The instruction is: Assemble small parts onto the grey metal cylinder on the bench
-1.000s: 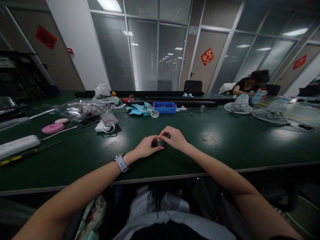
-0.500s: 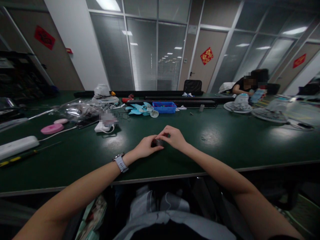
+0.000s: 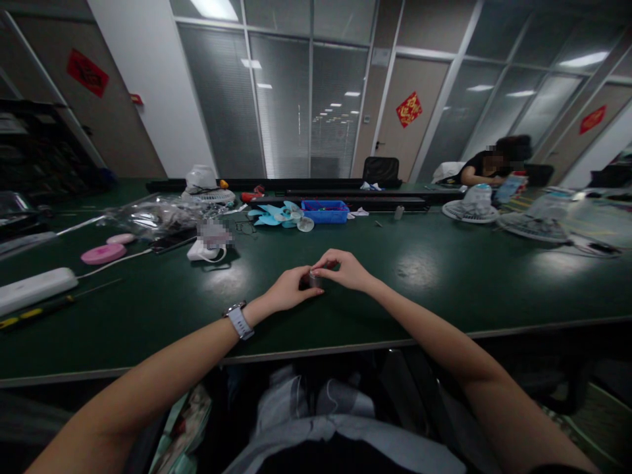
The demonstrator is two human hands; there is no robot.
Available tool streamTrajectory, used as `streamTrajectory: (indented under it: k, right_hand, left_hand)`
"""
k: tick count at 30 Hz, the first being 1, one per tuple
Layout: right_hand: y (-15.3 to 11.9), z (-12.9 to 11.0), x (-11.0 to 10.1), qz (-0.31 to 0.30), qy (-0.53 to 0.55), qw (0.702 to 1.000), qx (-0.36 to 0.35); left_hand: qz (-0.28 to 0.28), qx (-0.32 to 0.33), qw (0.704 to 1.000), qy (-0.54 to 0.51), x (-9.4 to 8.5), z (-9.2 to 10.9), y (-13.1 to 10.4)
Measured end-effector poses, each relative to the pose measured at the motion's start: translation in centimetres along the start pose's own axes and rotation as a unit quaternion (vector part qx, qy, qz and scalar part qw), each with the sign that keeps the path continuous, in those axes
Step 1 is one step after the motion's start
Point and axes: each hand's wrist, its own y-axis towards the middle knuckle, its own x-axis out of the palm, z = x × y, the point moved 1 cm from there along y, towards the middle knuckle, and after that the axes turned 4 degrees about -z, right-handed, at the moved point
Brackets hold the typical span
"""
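Note:
A small grey metal cylinder (image 3: 315, 281) stands upright on the green table in front of me. My left hand (image 3: 286, 290) is closed around its side, the thumb at the near edge and the fingers partly hidden behind it. Over the cylinder's top, my right hand (image 3: 347, 271) is closed in a pinch, thumb and fingertips together at the rim. Whatever lies between those right fingertips is too small to make out. A watch with a pale strap (image 3: 239, 321) is on my left wrist.
Beyond my hands are a blue bin (image 3: 324, 212), light-blue fan blades (image 3: 276, 214) and another small cylinder (image 3: 399, 212). To the left are a pink disc (image 3: 103, 254), a white power strip (image 3: 37, 291) and a yellow-handled screwdriver (image 3: 37, 315). A co-worker (image 3: 486, 170) sits at the far right, near fan parts (image 3: 471, 209).
My right fingertips have shifted slightly to the right on the cylinder's top. The left hand keeps its hold in the same place.

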Motion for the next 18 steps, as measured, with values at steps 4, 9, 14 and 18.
streamTrajectory:
  k: [4,9,14,18]
  right_hand:
    - [0.0,0.2,-0.2,-0.012,0.028,1.000,0.006]
    - [0.2,-0.3,0.0,0.014,0.003,1.000,-0.003]
    - [0.3,0.1,-1.1,0.026,0.029,0.999,-0.003]
    - [-0.3,2.1,-2.3,-0.054,0.037,0.998,0.004]
  left_hand:
    - [-0.002,-0.008,1.000,-0.004,-0.1,0.2,0.0]
    - [0.001,-0.007,1.000,-0.007,-0.1,0.4,0.0]
    - [0.001,-0.009,1.000,0.002,-0.2,0.5,-0.1]
    - [-0.005,-0.006,1.000,0.000,-0.2,0.6,-0.1]
